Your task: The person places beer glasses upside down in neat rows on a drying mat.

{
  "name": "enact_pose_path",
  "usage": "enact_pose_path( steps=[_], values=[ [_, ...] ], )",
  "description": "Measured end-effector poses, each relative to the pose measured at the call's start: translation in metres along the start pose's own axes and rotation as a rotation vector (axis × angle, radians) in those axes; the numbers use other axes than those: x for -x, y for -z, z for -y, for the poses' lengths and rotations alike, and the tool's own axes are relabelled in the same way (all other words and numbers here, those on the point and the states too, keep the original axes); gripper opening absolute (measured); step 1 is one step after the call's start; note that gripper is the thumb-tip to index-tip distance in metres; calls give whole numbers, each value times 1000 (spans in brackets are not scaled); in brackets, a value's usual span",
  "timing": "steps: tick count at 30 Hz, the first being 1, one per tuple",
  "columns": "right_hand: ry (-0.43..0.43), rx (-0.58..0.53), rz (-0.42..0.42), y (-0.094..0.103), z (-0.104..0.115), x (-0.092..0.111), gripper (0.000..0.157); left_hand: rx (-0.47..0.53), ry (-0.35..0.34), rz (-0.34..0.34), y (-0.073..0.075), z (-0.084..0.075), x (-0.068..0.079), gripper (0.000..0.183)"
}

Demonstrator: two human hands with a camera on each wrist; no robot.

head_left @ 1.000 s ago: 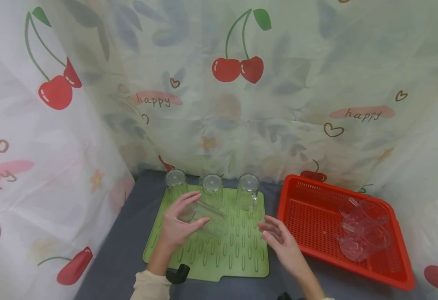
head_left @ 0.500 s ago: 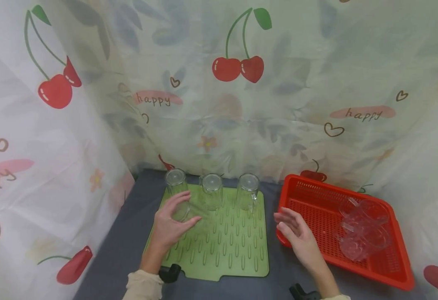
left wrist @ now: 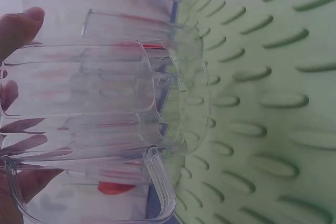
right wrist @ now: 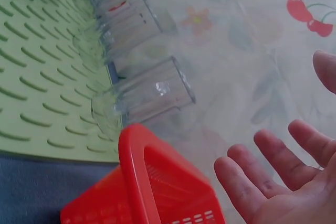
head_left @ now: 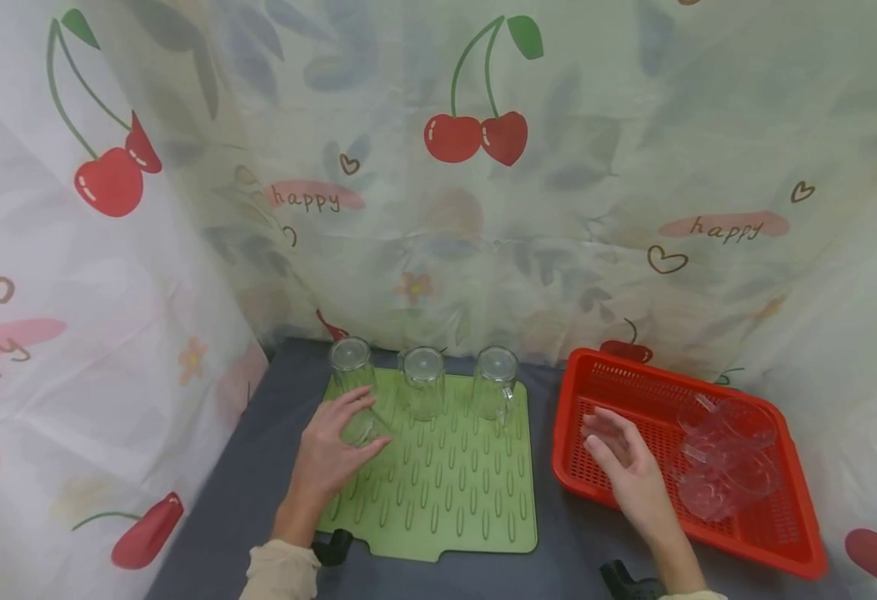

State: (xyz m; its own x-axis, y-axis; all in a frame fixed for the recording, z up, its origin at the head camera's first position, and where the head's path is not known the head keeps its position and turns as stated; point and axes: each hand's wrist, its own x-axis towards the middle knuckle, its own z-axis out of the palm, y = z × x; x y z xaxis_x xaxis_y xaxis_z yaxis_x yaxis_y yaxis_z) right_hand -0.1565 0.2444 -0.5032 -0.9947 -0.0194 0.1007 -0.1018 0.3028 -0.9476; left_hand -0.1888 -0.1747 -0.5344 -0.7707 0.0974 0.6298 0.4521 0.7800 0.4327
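My left hand [head_left: 326, 450] grips a clear glass mug [left wrist: 94, 93] near its base, with thumb and fingers around it. The mug is upside down, its mouth toward the left part of a green ribbed mat [head_left: 468, 500]; whether the rim touches the mat I cannot tell. In the left wrist view its handle [left wrist: 163, 182] shows at the lower edge. My right hand [head_left: 629, 462] is over the near left part of a red plastic basket [head_left: 709, 546], fingers loosely bent and holding nothing. Inside the basket, at its right side, lie clear glass mugs [head_left: 731, 458].
Along the mat's back edge stand three upturned glass mugs, on the left [head_left: 351, 367], in the middle [head_left: 423, 383] and on the right [head_left: 494, 383]. A dark grey cloth [head_left: 221, 500] covers the table. Cherry-printed curtains [head_left: 558, 208] enclose the back and sides.
My left hand has moved left and slightly down with the mug, which has turned from slanted to mouth-down. My right hand has moved right, from beside the mat to over the basket.
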Motion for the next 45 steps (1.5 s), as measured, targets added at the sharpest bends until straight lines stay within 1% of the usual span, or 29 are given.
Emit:
enact_pose_path(
  steps=[3, 6, 12, 19, 27, 35, 40, 45],
  values=[
    [-10, 26, -11, 3, -1, 1, 52, -42, 13, 19, 1, 4, 0, 66],
    [-1, 53, -17, 4, -1, 2, 54, -74, 25, 32, 2, 9, 1, 65],
    [-10, 93, -43, 9, 0, 4, 56, -83, 2, 47, -1, 17, 3, 66],
    [-35, 127, -43, 12, -2, 5, 60, -100, -29, 52, -5, 23, 4, 67],
    [-78, 188, -97, 16, -2, 3, 63, -111, -38, 65, -6, 27, 4, 65],
    [-85, 184, -101, 19, 0, 1, 63, -126, -29, 79, -9, 32, 5, 64],
    [-84, 174, -120, 23, -1, 1, 61, -135, -22, 88, -10, 33, 5, 65],
    [-65, 172, -144, 29, 0, 1, 60, -135, 14, 107, -12, 34, 6, 65]
  ],
)
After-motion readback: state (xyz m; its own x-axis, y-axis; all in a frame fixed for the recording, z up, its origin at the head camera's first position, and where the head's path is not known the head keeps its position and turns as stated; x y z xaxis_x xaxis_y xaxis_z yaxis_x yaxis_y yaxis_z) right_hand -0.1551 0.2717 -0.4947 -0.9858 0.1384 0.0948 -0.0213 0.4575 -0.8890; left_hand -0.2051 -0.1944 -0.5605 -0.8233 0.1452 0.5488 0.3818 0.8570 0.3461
